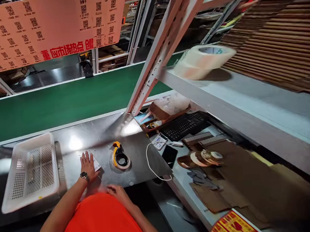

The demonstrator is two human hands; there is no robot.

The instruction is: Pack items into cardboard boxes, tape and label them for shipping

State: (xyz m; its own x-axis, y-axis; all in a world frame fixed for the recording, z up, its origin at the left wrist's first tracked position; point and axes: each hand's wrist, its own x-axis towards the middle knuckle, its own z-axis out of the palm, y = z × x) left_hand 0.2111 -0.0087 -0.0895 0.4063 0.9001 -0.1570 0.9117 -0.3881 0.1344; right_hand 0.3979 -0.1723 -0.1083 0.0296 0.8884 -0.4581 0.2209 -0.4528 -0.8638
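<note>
My left hand (87, 164), with a watch on the wrist, lies flat on the metal tabletop (138, 145). Its fingers are stretched out over a white paper slip or label (96, 164), which is partly covered by the hand. Close to my orange shirt, at the table's front edge, my right hand (118, 192) has its fingers curled together. Something pale and blurred shows beside these fingertips; what they hold cannot be made out. Right of my left hand lies a tape dispenser (120, 156) with a yellow and black body and a roll of tape.
A white perforated basket (53, 171) stands on the left. Behind the table runs a green conveyor belt (64, 97). At right are a keyboard (187, 124), a phone (169, 155), a bottle (199, 158) and cardboard (242, 173). Tape rolls (194, 66) sit on the overhanging shelf (274, 98).
</note>
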